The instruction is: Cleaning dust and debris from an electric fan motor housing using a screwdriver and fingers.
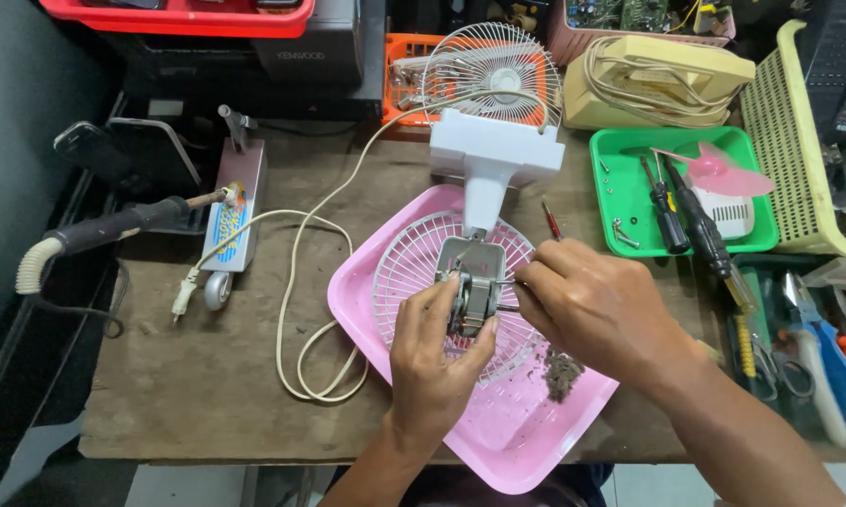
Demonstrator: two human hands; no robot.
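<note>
Left hand (432, 361) fingers grip the bare metal fan motor (472, 299); right hand (592, 305) fingers pinch its thin shaft, above the white wire grille (404, 272) in a glossy pink plastic tray (507, 427) at the counter's (188, 394) near edge.

Colours on the brown tabletop (207, 376)
Pink tray (536, 441); white wire fan guard (409, 272); white fan base (493, 155); cream power cord (296, 282); green tray (620, 202); pink fan blade (719, 172).

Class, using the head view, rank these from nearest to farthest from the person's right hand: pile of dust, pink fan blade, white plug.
1. Pile of dust, just below the right hand, in the tray.
2. Pink fan blade, up right, in the green tray.
3. White plug, far left.
</note>
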